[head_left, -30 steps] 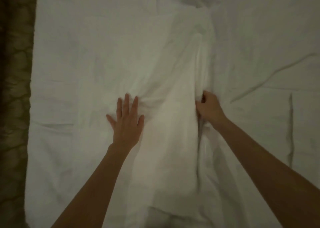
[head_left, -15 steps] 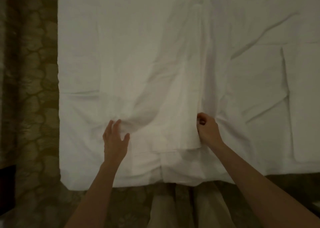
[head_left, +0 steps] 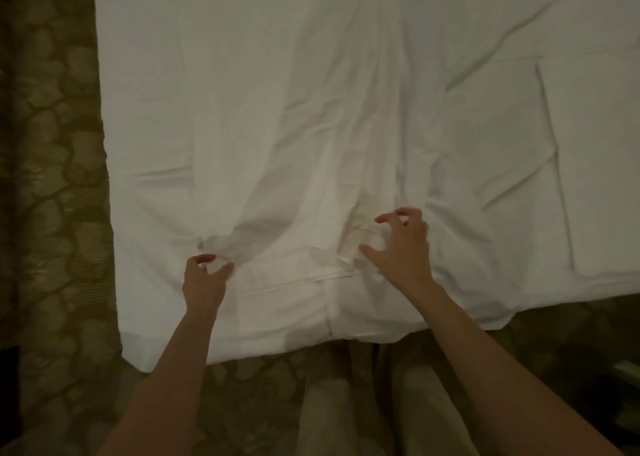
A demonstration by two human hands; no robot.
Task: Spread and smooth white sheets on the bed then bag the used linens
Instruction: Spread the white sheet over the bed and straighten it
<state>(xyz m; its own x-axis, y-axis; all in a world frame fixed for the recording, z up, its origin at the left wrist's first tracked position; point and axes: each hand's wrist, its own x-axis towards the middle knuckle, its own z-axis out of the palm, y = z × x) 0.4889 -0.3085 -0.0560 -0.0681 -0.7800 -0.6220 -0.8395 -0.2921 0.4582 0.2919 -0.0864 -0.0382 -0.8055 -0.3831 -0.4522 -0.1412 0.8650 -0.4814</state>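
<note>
A white sheet (head_left: 263,116) covers the bed, creased, with a long bunched fold (head_left: 363,164) running down its middle to the near edge. My left hand (head_left: 204,279) pinches a gather of the sheet between thumb and fingers near the bed's front edge. To the right, my right hand (head_left: 403,247) hovers over the lower end of the fold, its fingers spread and bent like a claw, with the fingertips at the cloth but nothing held. A flatter folded panel of sheet (head_left: 595,164) lies on the right side of the bed.
Patterned brown carpet (head_left: 52,178) runs along the bed's left side and in front of it. My legs in light trousers (head_left: 332,417) stand at the bed's front edge (head_left: 277,351). A dark object (head_left: 623,372) sits at the lower right.
Both hands have slid toward the near edge of the bed. The left hand went from flat on the sheet to pinching it, and the right hand has let go of the fold and spread its fingers.
</note>
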